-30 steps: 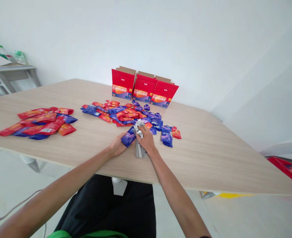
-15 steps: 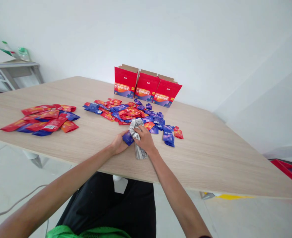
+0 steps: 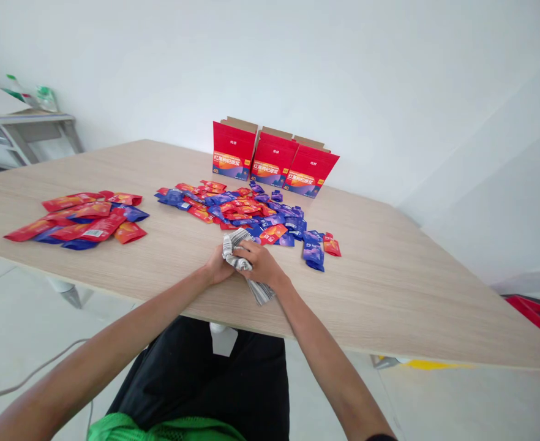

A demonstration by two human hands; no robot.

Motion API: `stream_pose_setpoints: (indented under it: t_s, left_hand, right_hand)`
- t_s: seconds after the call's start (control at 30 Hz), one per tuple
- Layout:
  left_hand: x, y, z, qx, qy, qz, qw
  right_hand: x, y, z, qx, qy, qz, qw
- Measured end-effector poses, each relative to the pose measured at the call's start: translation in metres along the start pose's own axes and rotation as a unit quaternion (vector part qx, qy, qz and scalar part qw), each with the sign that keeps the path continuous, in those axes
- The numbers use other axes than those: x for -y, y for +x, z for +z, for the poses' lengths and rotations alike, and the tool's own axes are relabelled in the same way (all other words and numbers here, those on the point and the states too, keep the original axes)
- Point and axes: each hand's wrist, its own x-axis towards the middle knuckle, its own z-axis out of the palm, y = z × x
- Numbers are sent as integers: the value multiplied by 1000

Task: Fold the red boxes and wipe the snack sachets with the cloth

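My right hand is closed on a bunched grey-and-white striped cloth, one end of which trails over the table edge side of the hand. Against the cloth, my left hand is closed with its fingers mostly covered. The blue pouch it gripped a moment ago is hidden under the cloth now. Just beyond both hands lies a loose heap of small red and blue pouches. A blue pouch and a small red pouch rest at the heap's right end.
Three red cartons with raised flaps stand in a row behind the heap. Larger-looking red and blue pouches are piled at the left of the wooden table. A grey side desk stands far left.
The cloth and my right hand have moved slightly left, over the blue pouch in my left hand, covering it. The cloth's trailing end has swung to a slant.
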Motion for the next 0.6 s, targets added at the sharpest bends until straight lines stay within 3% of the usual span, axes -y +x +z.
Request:
stream_pose_setpoints:
  t_s: [0.17,0.27,0.37,0.47,0.6]
  left_hand:
    - [0,2,7,-45,-47,-13,998]
    - [2,4,8,-36,-54,-31,997]
    - [2,4,5,-36,-51,-22,998]
    - [1,3,0,-28,-30,3,999]
    - [-2,3,-5,2,-16,5,1000]
  right_hand:
    - [-19,-8,-6,-109,-61,162,979]
    - [-29,-15,-10,-153,-64,204,965]
    - [-25,-14,-11,-127,-42,160,978]
    - [-12,-6,-6,-50,-2,63,997]
    - [1,3,1,6,20,-10,1000]
